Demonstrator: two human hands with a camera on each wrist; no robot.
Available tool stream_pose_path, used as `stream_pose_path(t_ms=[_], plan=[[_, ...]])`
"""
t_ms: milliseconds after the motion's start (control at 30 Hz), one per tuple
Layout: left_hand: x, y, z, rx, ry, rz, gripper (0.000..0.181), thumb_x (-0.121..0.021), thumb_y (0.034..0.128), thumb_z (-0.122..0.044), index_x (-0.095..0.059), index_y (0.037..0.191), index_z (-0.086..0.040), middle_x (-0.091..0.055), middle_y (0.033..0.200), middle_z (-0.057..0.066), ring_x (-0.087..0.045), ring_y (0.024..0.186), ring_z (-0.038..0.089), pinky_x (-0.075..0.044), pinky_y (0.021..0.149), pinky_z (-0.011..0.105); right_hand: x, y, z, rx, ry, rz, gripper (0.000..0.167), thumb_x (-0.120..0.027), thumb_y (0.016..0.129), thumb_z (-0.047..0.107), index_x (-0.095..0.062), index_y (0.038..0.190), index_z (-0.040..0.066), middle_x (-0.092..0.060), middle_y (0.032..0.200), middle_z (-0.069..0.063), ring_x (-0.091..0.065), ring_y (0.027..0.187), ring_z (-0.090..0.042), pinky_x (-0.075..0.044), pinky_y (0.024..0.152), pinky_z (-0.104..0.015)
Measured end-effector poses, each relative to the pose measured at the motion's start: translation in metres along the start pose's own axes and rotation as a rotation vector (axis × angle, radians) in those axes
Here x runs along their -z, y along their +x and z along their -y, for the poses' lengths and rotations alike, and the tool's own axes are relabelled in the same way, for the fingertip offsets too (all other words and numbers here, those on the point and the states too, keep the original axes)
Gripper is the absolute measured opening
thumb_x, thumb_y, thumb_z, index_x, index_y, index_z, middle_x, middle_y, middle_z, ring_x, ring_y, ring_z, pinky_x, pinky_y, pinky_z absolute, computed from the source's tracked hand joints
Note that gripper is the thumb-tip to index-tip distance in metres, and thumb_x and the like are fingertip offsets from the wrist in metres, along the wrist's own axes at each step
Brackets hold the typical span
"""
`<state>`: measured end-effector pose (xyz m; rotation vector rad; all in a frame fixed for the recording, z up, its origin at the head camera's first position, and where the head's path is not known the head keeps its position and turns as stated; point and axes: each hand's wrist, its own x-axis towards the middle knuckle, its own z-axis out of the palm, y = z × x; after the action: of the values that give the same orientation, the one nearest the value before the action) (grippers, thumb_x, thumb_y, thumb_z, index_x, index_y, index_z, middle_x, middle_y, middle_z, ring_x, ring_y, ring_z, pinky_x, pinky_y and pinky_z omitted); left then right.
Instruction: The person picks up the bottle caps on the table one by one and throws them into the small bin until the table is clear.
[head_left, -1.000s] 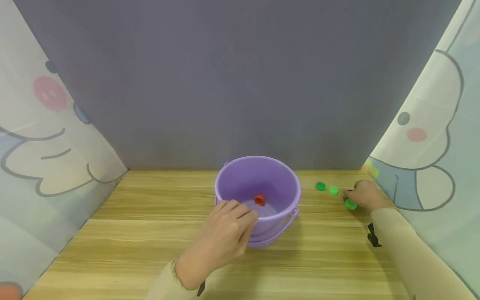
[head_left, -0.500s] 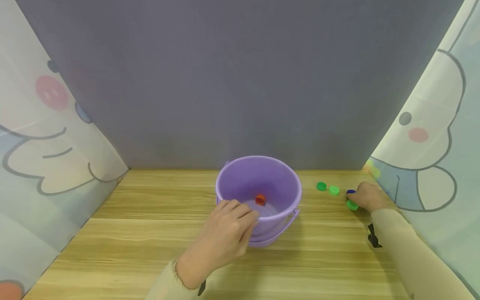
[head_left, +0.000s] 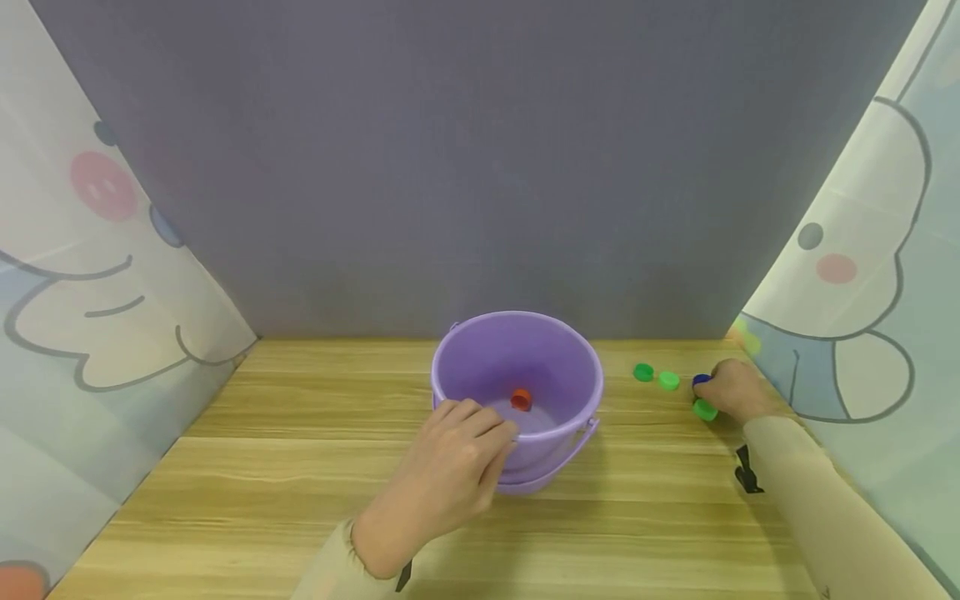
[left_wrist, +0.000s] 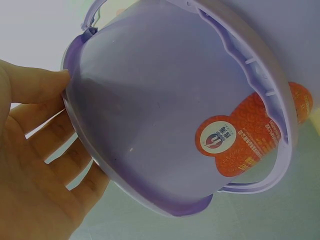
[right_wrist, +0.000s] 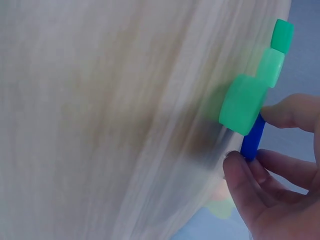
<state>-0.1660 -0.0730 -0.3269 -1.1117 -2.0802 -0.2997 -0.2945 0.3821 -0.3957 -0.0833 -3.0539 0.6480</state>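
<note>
A purple bucket (head_left: 517, 354) stands on the wooden table, and a red-orange cap (head_left: 521, 400) lies inside on its bottom. My left hand (head_left: 438, 475) grips the bucket's near rim; in the left wrist view the thumb (left_wrist: 40, 85) is on one side of the rim and the fingers on the other. At the right, my right hand (head_left: 738, 390) pinches a blue bottle cap (right_wrist: 253, 137) between thumb and fingers. Near it are a bright green cap (head_left: 705, 410), a light green cap (head_left: 669, 381) and a darker green cap (head_left: 643, 372).
The bucket's handle (head_left: 573, 454) hangs down on its near right side. A grey wall (head_left: 480, 167) rises behind the table (head_left: 300, 483). Cartoon-print cloths (head_left: 847, 350) border both sides, the right one close to my right hand.
The blue cap shows more in my right fingers and has come up slightly. My left hand and the bucket stay in place.
</note>
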Motion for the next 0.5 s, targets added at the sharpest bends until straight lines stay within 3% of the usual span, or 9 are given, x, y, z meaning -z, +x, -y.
stream_pose_path(t_ms=[200, 333, 433, 500], plan=[[-0.0001, -0.0001, -0.0003, -0.001, -0.003, -0.002, 0.012, -0.075, 0.0846, -0.011, -0.064, 0.088, -0.014, -0.062, 0.083, -0.005, -0.055, 0.077, 0.017, -0.045, 0.073, 0.030, 0.0025, -0.0030, 0.0021, 0.015, 0.050, -0.014, 0.028, -0.065, 0.084, 0.022, -0.055, 0.061, 0.009, -0.050, 0.058, 0.000, -0.044, 0.057, -0.019, -0.037, 0.054, -0.032], [0.0004, 0.0003, -0.0006, 0.001, -0.006, 0.000, 0.011, -0.075, 0.0847, -0.011, -0.064, 0.088, -0.014, -0.063, 0.083, -0.005, -0.055, 0.077, 0.017, -0.045, 0.073, 0.030, 0.0045, -0.0050, 0.0026, 0.020, 0.101, -0.013, 0.024, -0.071, 0.084, 0.023, -0.067, 0.074, 0.001, -0.061, 0.065, -0.002, -0.052, 0.064, -0.022, -0.044, 0.058, -0.035], [0.0008, 0.0008, -0.0012, 0.002, -0.005, 0.002, 0.012, -0.075, 0.0844, -0.010, -0.064, 0.088, -0.014, -0.062, 0.083, -0.005, -0.054, 0.076, 0.016, -0.044, 0.072, 0.029, 0.0053, -0.0055, 0.0021, 0.018, 0.117, -0.016, 0.032, -0.073, 0.086, 0.025, -0.069, 0.088, -0.006, -0.068, 0.078, -0.012, -0.059, 0.074, -0.030, -0.050, 0.065, -0.044], [0.0009, 0.0010, -0.0014, 0.000, -0.004, 0.000, 0.012, -0.075, 0.0843, -0.010, -0.063, 0.087, -0.014, -0.062, 0.082, -0.005, -0.054, 0.075, 0.016, -0.044, 0.071, 0.029, 0.0056, -0.0064, 0.0021, 0.017, 0.120, -0.024, 0.045, -0.072, 0.087, 0.027, -0.066, 0.103, -0.015, -0.069, 0.095, -0.026, -0.062, 0.086, -0.043, -0.052, 0.074, -0.053]])
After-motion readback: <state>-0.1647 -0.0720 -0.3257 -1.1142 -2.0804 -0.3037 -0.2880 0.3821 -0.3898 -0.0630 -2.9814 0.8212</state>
